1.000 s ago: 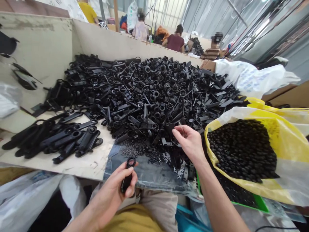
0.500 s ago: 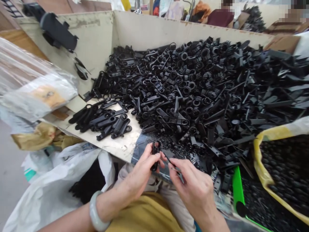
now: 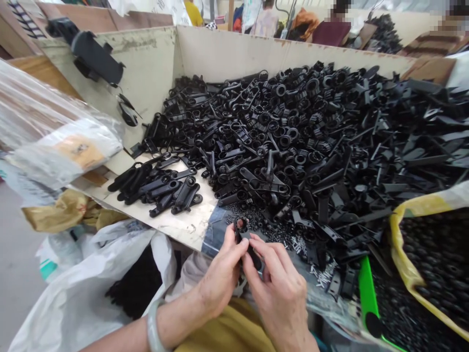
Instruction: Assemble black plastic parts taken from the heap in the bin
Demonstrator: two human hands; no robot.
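Left hand [image 3: 220,281] gripping a ring-topped black part [image 3: 244,235], right hand [image 3: 280,286] closed around its lower end, heaped black pieces [image 3: 293,132] lay beyond.

Bright, diffuse light, its source outside my view, spreads fairly evenly over the cream-coloured board [image 3: 179,229], with shadows kept soft. In the heap of glossy black plastic pieces [image 3: 264,142], grey glints pick out edges, while the deeper gaps sink to near black. Glare whitens folds of the crinkled clear plastic wrapping [image 3: 44,115]. My wide lens stretches shapes toward the borders, notably the yellow-rimmed translucent sack [image 3: 397,239]. I resolve little surface detail on the hand-held black plastic part with a ringed end [image 3: 245,235]. The background is pale and soft; blocky pixelation masks patches at upper right.
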